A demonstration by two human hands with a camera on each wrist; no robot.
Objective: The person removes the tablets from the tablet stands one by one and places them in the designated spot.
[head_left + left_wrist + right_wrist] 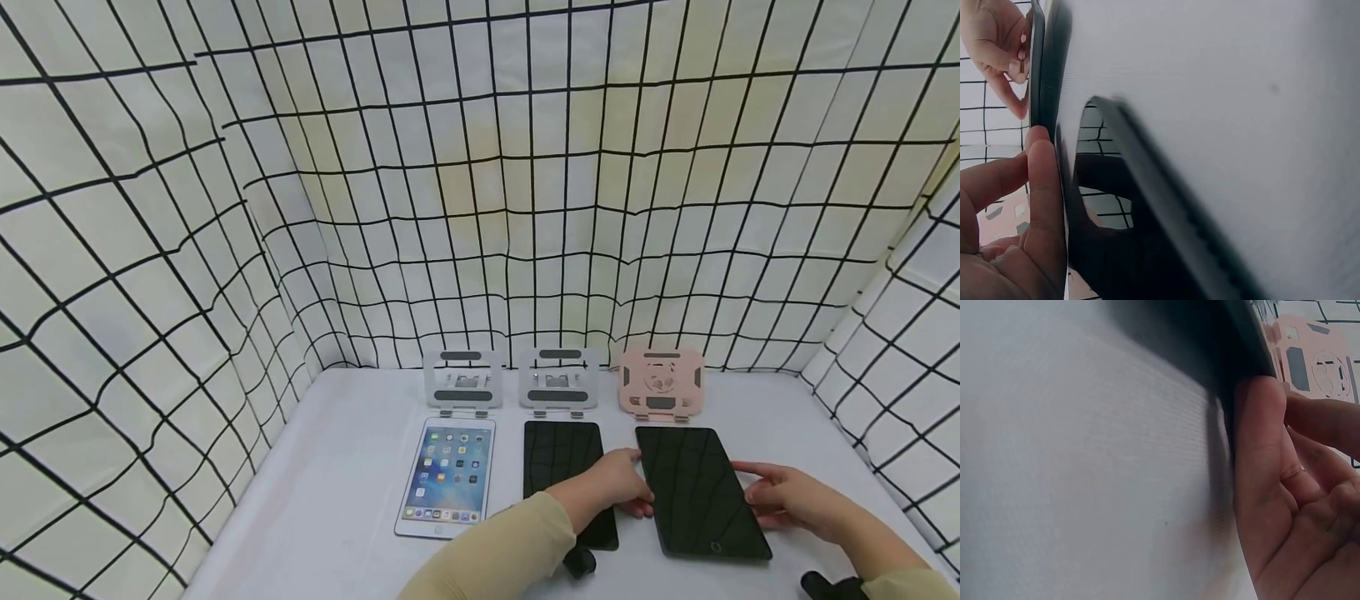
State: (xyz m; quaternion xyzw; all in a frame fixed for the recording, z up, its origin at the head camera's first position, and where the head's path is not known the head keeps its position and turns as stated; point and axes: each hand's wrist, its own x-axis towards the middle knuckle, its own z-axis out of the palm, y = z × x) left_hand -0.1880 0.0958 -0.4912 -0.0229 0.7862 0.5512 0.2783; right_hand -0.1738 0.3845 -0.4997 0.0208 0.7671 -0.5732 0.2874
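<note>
Both hands hold a black tablet, dark screen up, by its two long edges. My left hand grips the left edge, its forearm crossing over a second black tablet and hiding part of it. On the opposite edge is my right hand, one finger stretched along the side. The right wrist view shows the right fingertips at the tablet's edge, with shadow on the cloth below. In the left wrist view, the left fingertips touch the held tablet's edge; the middle tablet's dark edge is close below.
A white tablet with a lit home screen lies at left. Behind the tablets stand two grey-white folding stands and a pink one. White cloth covers the table; black-gridded white curtains enclose the back and sides.
</note>
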